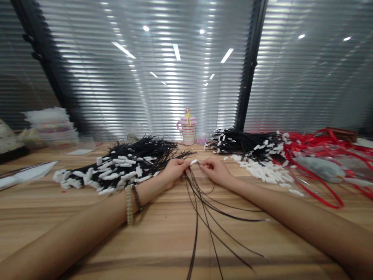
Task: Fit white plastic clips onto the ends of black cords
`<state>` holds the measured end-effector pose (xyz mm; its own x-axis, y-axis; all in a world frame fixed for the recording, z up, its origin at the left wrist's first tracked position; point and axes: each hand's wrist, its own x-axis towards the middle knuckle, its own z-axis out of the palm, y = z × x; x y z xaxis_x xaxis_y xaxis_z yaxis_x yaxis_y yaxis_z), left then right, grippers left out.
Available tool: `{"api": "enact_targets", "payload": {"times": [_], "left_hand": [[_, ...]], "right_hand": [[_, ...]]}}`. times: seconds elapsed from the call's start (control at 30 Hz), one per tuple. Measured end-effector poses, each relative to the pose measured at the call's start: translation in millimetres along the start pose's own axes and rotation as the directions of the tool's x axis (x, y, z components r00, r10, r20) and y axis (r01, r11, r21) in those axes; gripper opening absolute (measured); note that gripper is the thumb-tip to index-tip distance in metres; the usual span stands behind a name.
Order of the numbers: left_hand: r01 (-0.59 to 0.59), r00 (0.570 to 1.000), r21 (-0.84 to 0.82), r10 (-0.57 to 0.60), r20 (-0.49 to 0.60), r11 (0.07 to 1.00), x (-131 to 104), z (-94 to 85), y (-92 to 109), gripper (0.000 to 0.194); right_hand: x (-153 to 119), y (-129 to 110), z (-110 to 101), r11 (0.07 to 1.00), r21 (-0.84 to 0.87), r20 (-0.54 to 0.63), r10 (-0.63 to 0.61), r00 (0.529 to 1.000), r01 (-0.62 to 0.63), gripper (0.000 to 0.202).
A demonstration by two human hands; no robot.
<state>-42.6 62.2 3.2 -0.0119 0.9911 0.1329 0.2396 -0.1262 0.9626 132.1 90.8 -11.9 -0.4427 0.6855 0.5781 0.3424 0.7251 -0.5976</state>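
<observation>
Near the middle of the table, my left hand (175,171) is closed, pinching a small white plastic piece (194,161) between thumb and fingers. Thin black cords (201,194) fan out below it toward me across the wood. My right hand (215,170) is closed in a pinch just right of the white piece, and a thin black cord end (198,165) seems to run into its fingertips. Left of my left hand lies a big bundle of black cords with white ends (116,169). Loose white plastic pieces (268,171) lie scattered beyond my right forearm.
Another black cord bundle (247,142) sits at the back right, with red ribbons (320,144) and clear bags farther right. A striped pink mug (188,132) stands at the back centre. Stacked plastic containers (52,128) are at the back left, before window blinds (157,77).
</observation>
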Motion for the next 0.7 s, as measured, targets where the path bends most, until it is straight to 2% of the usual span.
{"api": "enact_targets", "payload": {"times": [0.07,0.13,0.23,0.33,0.47,0.57,0.7], "left_hand": [[-0.003,1.000,-0.052,0.001,-0.030,0.999,1.4,-0.9,-1.0,0.035],[-0.015,0.999,-0.112,0.010,-0.044,0.994,3.0,-2.4,-1.5,0.034],[-0.055,0.998,-0.202,0.051,-0.025,0.978,4.8,-4.8,2.3,0.031],[-0.112,0.991,-0.263,0.126,0.034,0.958,4.6,-7.2,15.1,0.030],[-0.191,0.966,-0.265,0.229,0.118,0.945,0.9,-12.5,38.5,0.029],[-0.240,0.944,-0.211,0.278,0.177,0.948,-3.4,-15.7,49.3,0.029],[-0.293,0.913,-0.077,0.303,0.274,0.953,-9.5,-13.2,48.5,0.031]], "right_hand": [[2.1,1.5,-3.0,0.992,0.097,0.120,0.074,0.990,-0.085,0.019],[3.5,2.2,-8.3,0.964,0.192,0.260,0.129,0.957,-0.183,0.023],[5.5,3.4,-19.1,0.890,0.310,0.464,0.165,0.871,-0.333,0.029],[8.7,5.9,-28.6,0.801,0.394,0.590,0.155,0.792,-0.450,0.029],[12.8,10.3,-33.5,0.689,0.476,0.656,0.136,0.742,-0.547,0.025],[15.0,14.8,-32.5,0.606,0.547,0.650,0.127,0.749,-0.578,0.026],[23.4,22.6,-30.5,0.529,0.591,0.633,0.162,0.757,-0.609,0.032]]}}
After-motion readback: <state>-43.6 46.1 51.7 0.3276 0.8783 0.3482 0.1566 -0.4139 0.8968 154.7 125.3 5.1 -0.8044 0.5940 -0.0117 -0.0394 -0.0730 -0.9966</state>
